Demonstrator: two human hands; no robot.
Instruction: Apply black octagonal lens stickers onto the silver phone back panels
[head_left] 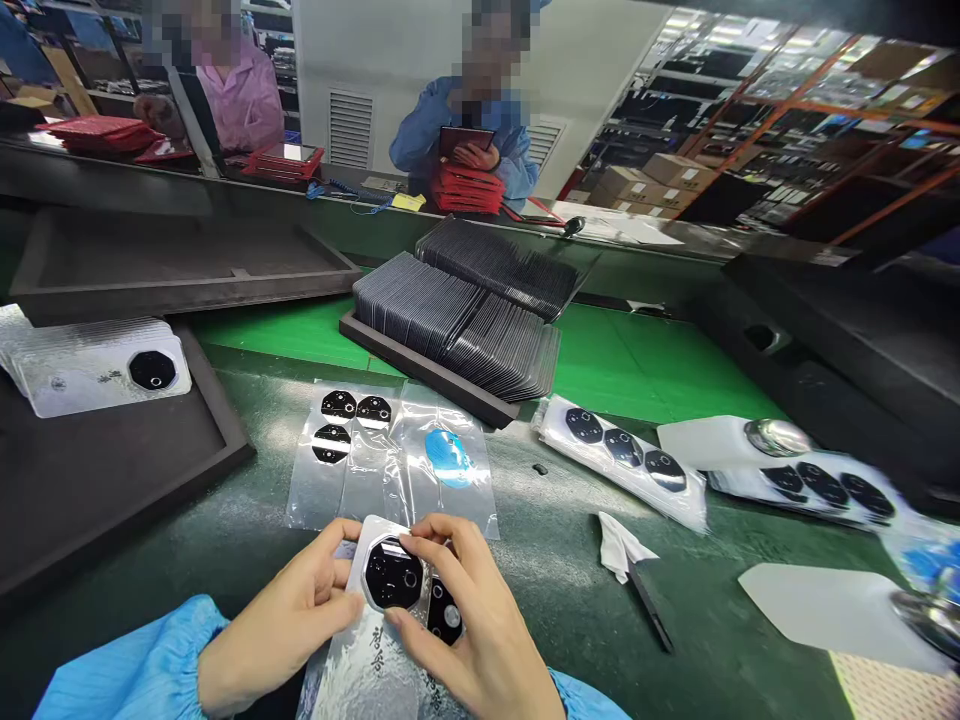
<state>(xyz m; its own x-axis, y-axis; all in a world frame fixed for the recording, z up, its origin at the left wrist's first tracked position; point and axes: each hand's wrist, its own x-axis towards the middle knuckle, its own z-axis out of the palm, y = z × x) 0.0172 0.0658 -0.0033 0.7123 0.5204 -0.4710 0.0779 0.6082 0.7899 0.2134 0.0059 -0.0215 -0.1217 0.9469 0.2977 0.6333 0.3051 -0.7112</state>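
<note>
Both my hands grip a silver phone back cover (375, 650) near the table's front edge. My left hand (292, 620) pinches its left side, thumb beside the black octagonal camera lens piece (391, 574). My right hand (469, 630) is closed on the right side, fingertips touching the lens piece from above and below. A second black lens piece (445, 618) shows under my right fingers. Just beyond lie clear film strips (360, 470) carrying black lens pieces (339, 405) and a blue round sticker (448, 458).
A dark tray (112, 480) at left holds stacked silver covers (97, 370). A tray of dark covers (480, 310) sits on the green belt. More lens strips (622, 455), a white cloth (621, 545) and a black tool (649, 608) lie right. Two people work across the line.
</note>
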